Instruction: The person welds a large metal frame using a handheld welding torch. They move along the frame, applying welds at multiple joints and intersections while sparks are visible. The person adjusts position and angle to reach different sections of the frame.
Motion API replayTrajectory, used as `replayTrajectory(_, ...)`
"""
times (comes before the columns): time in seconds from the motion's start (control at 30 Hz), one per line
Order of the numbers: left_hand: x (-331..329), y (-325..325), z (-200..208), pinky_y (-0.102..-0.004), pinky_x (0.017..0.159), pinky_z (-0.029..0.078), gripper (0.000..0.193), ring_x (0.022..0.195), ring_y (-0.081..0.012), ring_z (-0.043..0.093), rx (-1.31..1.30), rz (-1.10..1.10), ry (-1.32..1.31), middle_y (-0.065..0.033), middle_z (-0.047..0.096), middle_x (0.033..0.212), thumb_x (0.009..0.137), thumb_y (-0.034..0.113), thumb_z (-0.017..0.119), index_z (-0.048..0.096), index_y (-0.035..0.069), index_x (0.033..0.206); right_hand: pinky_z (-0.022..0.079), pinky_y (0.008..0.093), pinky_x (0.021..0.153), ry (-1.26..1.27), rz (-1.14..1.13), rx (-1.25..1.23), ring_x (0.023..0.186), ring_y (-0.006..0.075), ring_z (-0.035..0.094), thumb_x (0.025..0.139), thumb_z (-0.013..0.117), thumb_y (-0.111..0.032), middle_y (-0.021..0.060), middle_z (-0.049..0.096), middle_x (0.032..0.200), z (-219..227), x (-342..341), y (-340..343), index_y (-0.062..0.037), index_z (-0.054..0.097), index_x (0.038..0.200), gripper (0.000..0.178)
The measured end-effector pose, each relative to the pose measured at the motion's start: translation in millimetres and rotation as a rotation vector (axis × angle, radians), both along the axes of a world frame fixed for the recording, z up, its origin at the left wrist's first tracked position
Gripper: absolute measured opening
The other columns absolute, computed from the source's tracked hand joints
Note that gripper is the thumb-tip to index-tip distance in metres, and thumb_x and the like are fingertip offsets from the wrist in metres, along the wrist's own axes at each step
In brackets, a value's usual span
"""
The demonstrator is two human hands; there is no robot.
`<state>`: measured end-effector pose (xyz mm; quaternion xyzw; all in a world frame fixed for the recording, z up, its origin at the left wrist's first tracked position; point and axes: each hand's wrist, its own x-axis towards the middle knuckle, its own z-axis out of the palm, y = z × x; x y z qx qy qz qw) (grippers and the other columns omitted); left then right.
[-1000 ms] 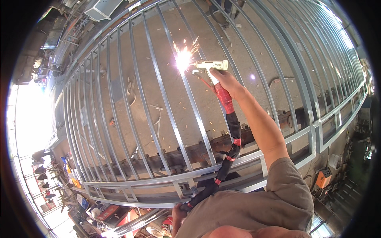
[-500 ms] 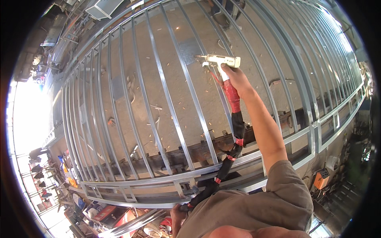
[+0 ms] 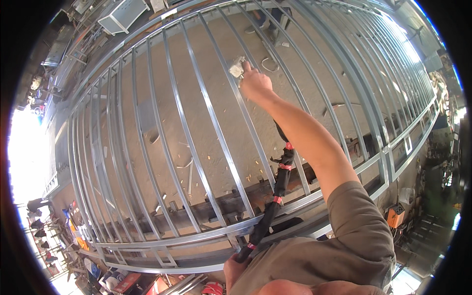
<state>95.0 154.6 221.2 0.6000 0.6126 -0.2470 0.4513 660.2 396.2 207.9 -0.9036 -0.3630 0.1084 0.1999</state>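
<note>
My right hand (image 3: 256, 83) is closed around a white welding gun (image 3: 236, 67), its arm stretched out over the far part of a metal bar frame (image 3: 210, 107). The hand hides the gun's handle, and its tip does not show from here. A thick black cable (image 3: 281, 184), bound with red tape, runs from under my right forearm down across the frame's near rail. Close to my body at the bottom, my left hand (image 3: 234, 269) grips the lower end of this cable; its fingers are partly hidden.
Long shiny bars span the frame, with gaps showing the concrete floor. A second barred section (image 3: 388, 64) joins at the right. An orange box (image 3: 395, 216) sits at the lower right, a grey cabinet (image 3: 123, 15) at the far left. Dark-trousered legs (image 3: 260, 18) show beyond the frame.
My right hand has carried the welding gun leftward and farther away, and the gun is now turned so its handle is hidden. The cable follows; my view has shifted slightly.
</note>
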Motion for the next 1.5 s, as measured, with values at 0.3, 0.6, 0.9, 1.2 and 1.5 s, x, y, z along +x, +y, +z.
replayTrajectory(0.3,-21,3,-42,-0.0464,0.084,0.058,0.066,0.098,-0.0381,0.075,-0.062,-0.095,-0.093,-0.0192,0.078,0.098,0.079,0.06,0.083,0.077,0.009,0.12,0.058,0.0531,0.092,-0.109,0.005,-0.163,0.11,0.0469,0.07,0.094,0.052,-0.006,0.0326,0.06,0.133,-12,-20,15,-0.0018,0.029,0.158,0.068)
replayTrajectory(0.6,-37,7,-64,-0.0455,0.087,0.058,0.075,0.102,-0.0377,0.075,-0.117,-0.072,-0.129,-0.0198,0.078,0.101,0.077,0.065,0.083,0.075,0.01,0.127,0.061,0.0453,0.088,-0.185,0.002,-0.217,0.11,0.0411,0.072,0.097,0.054,-0.008,0.03,0.065,0.126,-14,-22,20,-0.0009,0.032,0.155,0.062)
replayTrajectory(0.9,-34,10,-63,-0.0378,0.083,0.055,0.052,0.089,-0.0178,0.075,-0.079,-0.056,-0.174,-0.0156,0.079,0.091,0.08,0.04,0.087,0.078,0.006,0.118,0.059,0.045,0.093,-0.158,-0.005,-0.218,0.114,0.0405,0.071,0.098,0.053,-0.008,0.0292,0.064,0.128,-8,-25,19,-0.0007,0.032,0.156,0.063)
replayTrajectory(1.2,-38,10,-66,-0.046,0.088,0.057,0.071,0.103,-0.0384,0.074,-0.143,-0.091,-0.123,-0.0208,0.078,0.103,0.077,0.063,0.082,0.076,0.008,0.122,0.058,0.0518,0.094,-0.132,-0.013,-0.179,0.114,0.0457,0.069,0.094,0.053,-0.005,0.0305,0.061,0.132,-17,-24,18,-0.0039,0.027,0.158,0.069)
replayTrajectory(1.5,-39,11,-67,-0.0458,0.087,0.057,0.066,0.101,-0.0383,0.074,-0.162,-0.093,-0.129,-0.0203,0.078,0.101,0.079,0.06,0.082,0.077,0.009,0.12,0.058,0.053,0.093,-0.119,-0.035,-0.151,0.113,0.0467,0.069,0.095,0.052,-0.005,0.0305,0.061,0.131,-21,-25,14,-0.0058,0.033,0.154,0.062)
